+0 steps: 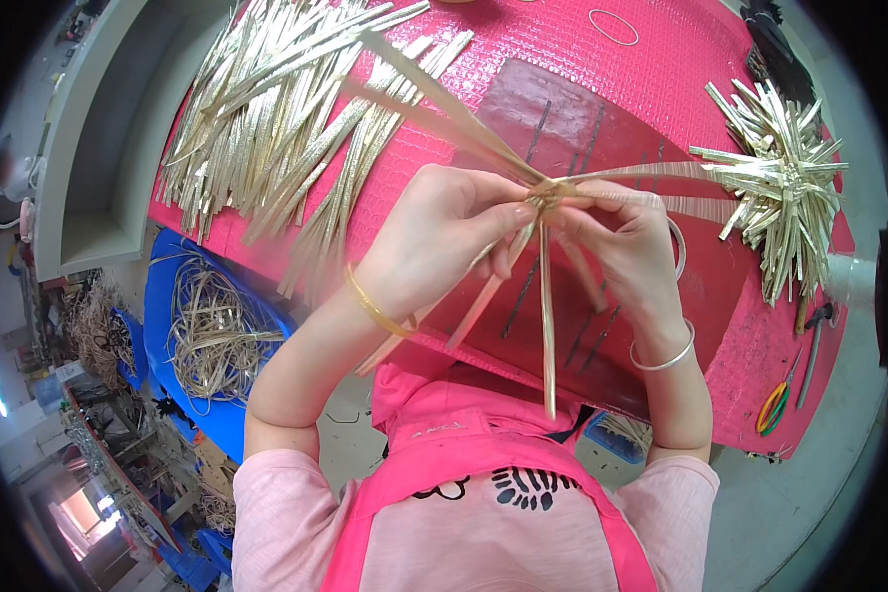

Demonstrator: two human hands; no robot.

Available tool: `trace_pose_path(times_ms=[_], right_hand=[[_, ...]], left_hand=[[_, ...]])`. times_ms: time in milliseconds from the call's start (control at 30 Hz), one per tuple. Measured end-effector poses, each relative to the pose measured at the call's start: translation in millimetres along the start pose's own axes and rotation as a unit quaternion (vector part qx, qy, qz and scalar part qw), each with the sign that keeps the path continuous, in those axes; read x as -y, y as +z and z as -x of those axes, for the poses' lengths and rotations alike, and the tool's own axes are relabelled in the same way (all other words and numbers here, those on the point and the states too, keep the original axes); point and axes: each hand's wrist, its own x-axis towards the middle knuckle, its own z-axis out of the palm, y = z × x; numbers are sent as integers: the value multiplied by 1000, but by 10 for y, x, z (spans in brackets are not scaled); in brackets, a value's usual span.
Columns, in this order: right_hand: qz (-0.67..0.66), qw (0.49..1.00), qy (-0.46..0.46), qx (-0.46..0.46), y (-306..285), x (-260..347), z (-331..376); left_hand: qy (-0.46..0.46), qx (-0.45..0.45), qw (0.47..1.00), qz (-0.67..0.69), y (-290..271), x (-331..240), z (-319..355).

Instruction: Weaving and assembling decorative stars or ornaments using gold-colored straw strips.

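- Pink worktop point(681, 69): bears the strips and a dark red mat point(710, 266); the held work is above the mat.
- Blue container point(158, 316), left, below the worktop: holds a tangled heap of pale gold strands point(222, 340).
- Loose gold strips point(257, 109): a broad pile at upper left, in no container.
- Gold bundle point(784, 183), right: strip ends radiating.
- Left hand point(454, 212) and right hand point(627, 237): both pinch the strip crossing, fingertips close together.
- Small blue tray point(607, 446), under the near edge: thin strips inside.
- Strip crossing point(545, 191): long ends radiate; interlacing appears in hand. The next move probably calls for one steady pinch while the other hand guides a strip.
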Motion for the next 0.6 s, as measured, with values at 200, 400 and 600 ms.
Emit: trace_pose_path(times_ms=[200, 400, 600], right_hand=[[-73, 996, 52, 1, -2, -28, 68], [-417, 887, 185, 75, 40, 17, 102], [-249, 962, 113, 18, 113, 128, 103]], left_hand=[[174, -59, 963, -197, -75, 99, -43], [382, -85, 866, -312, -61, 129, -16], [72, -52, 995, 33, -20, 77, 119]])
